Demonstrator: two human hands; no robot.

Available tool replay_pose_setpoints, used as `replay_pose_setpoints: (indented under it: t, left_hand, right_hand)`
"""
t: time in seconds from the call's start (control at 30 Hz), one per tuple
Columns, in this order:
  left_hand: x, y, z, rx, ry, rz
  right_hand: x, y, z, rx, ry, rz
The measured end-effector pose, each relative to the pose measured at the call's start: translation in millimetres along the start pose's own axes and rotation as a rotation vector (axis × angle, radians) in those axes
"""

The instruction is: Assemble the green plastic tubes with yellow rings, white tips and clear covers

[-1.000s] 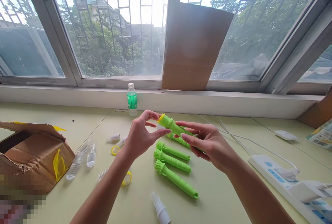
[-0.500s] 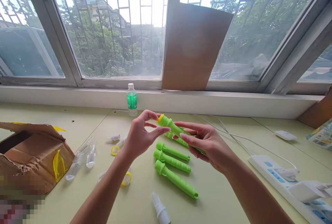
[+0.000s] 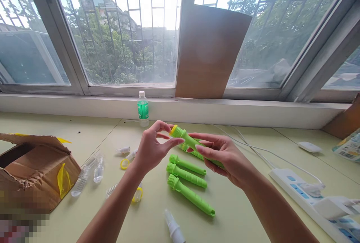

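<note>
My right hand (image 3: 225,156) holds a green plastic tube (image 3: 188,138) by its lower part, tilted up to the left above the table. At the tube's threaded top sits a yellow ring (image 3: 174,128), and my left hand (image 3: 153,147) pinches that end with thumb and fingertips. Below the hands three more green tubes (image 3: 187,177) lie side by side on the pale green table (image 3: 239,213). Another green tube lies partly hidden behind my right hand.
Clear plastic tubes (image 3: 90,170), a yellow ring (image 3: 124,164) and small white parts (image 3: 173,228) lie scattered at left and front. An open cardboard box (image 3: 33,171) stands far left. A water bottle (image 3: 143,108) stands by the sill. A white power strip (image 3: 312,198) with cables lies at right.
None beyond a slight shift of the held tube; both hands stay at the tube's yellow-ringed end.
</note>
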State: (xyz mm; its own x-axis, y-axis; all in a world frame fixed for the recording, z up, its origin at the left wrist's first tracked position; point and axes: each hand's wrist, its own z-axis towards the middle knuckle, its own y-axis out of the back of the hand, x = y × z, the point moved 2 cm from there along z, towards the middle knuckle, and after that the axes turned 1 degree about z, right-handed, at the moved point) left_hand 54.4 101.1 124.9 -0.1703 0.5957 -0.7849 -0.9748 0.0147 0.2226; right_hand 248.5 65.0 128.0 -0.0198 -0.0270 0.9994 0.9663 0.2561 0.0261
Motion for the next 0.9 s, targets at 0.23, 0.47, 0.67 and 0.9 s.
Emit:
replay_pose_setpoints:
  t: [0.23, 0.47, 0.67, 0.9]
  left_hand:
    - [2, -0.2, -1, 0.03, -0.017, -0.025]
    - [1, 1.6, -1, 0.051, -0.013, -0.065]
    - [1, 0.4, 1, 0.038, -0.006, -0.064]
    - [-1, 1.2, -1, 0.046, 0.008, -0.083]
  right_hand:
    - [8, -3, -2, 0.032, -0.065, 0.06]
    - [10, -4, -4, 0.051, -0.103, 0.089]
    - [8, -3, -3, 0.058, -0.107, 0.105]
    - [3, 0, 0, 0.071, -0.104, 0.138]
